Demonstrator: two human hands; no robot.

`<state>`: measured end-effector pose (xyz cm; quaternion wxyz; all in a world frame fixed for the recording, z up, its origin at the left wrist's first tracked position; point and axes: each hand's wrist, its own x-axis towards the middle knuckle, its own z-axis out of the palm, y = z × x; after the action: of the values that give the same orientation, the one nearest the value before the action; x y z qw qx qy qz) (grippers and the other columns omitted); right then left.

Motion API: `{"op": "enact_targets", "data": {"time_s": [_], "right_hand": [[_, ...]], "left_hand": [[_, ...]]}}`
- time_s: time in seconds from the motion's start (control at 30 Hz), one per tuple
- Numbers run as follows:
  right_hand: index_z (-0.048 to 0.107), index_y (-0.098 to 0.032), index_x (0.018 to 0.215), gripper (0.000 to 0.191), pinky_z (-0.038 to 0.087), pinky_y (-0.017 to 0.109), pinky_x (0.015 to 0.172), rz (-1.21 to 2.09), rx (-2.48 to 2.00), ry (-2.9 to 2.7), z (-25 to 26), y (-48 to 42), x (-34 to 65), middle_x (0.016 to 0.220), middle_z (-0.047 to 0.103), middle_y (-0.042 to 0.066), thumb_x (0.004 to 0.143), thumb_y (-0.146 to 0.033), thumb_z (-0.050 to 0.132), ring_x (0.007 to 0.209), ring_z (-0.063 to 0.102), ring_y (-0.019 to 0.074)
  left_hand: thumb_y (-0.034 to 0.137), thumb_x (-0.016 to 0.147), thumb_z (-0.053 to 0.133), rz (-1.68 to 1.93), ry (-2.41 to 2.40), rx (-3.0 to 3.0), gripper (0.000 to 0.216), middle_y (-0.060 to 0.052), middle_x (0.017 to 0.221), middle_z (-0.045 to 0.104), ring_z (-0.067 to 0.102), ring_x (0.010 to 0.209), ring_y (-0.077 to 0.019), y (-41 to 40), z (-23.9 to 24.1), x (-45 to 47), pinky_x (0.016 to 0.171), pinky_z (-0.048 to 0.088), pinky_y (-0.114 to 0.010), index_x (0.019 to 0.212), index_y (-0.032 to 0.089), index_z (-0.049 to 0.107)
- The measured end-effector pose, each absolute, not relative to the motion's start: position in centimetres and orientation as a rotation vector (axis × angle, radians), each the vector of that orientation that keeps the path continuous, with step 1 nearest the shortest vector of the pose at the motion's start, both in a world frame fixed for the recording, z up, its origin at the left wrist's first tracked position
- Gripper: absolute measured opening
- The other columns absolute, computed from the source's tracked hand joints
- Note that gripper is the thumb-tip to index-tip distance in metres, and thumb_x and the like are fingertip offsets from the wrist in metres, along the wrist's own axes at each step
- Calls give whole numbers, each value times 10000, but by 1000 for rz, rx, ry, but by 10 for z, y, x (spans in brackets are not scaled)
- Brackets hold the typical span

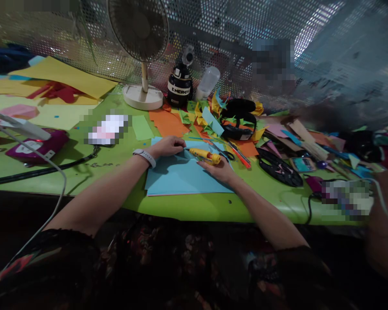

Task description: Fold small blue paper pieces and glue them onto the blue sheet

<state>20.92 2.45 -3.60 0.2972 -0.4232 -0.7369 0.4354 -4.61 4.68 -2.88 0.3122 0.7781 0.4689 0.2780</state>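
A stack of light blue paper sheets [181, 176] lies on the green table [194, 206] in front of me. My left hand [168, 146], with a white watch on the wrist, rests with curled fingers on the top edge of the blue paper. My right hand [218, 168] holds a yellow cutter knife [204, 155] with a red tip, its blade end pointing left toward my left hand. Both hands sit close together over the upper part of the sheet.
A desk fan [141, 51] stands behind, beside a black bottle [179, 88]. Orange paper [168, 122], folded paper pieces, scissors [228, 151] and a black tape holder [280, 168] crowd the right. Yellow sheets [64, 75], a purple case [39, 146] and a white cable [56, 202] lie left.
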Motion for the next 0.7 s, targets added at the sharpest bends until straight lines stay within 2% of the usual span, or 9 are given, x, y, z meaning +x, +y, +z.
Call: {"op": "enact_targets", "data": {"time_s": [0.13, 0.37, 0.47, 0.6, 0.7], "right_hand": [[736, -201, 1061, 463, 575, 432, 925, 1120, -1129, -1990, -35, 27, 210, 1055, 749, 75, 733, -528, 744, 973, 702, 273], [729, -202, 1083, 452, 573, 392, 927, 1096, -1130, -1991, -36, 26, 210, 1097, 740, 82, 750, -508, 729, 1008, 691, 259], [731, -230, 1054, 442, 598, 392, 829, 1074, -1153, -1930, -30, 24, 209, 1007, 743, 64, 733, -533, 734, 882, 695, 236], [729, -222, 978, 426, 565, 361, 582, 1018, -1202, -1874, -12, 23, 220, 810, 705, 50, 743, -576, 701, 654, 629, 198], [712, -210, 984, 453, 538, 342, 560, 962, -1207, -1869, 2, 23, 241, 847, 695, 53, 703, -564, 741, 654, 611, 187]], "left_hand": [[227, 697, 501, 722, 1256, 2044, 237, 17, 651, 588, 486, 579, -108, 46, -28, -46, 575, 384, -235, 820, 141, 684], [233, 695, 492, 736, 1237, 2059, 237, 24, 650, 583, 479, 585, -108, 46, -28, -46, 591, 385, -238, 810, 146, 680], [237, 693, 503, 739, 1229, 2033, 224, 26, 634, 572, 473, 580, -109, 46, -28, -47, 582, 378, -238, 810, 148, 672], [247, 697, 532, 747, 1207, 1987, 172, 33, 595, 537, 455, 559, -106, 46, -28, -48, 565, 365, -236, 777, 153, 652], [256, 698, 531, 747, 1202, 1978, 178, 25, 608, 539, 461, 567, -113, 45, -26, -48, 565, 366, -243, 780, 149, 647]]}}
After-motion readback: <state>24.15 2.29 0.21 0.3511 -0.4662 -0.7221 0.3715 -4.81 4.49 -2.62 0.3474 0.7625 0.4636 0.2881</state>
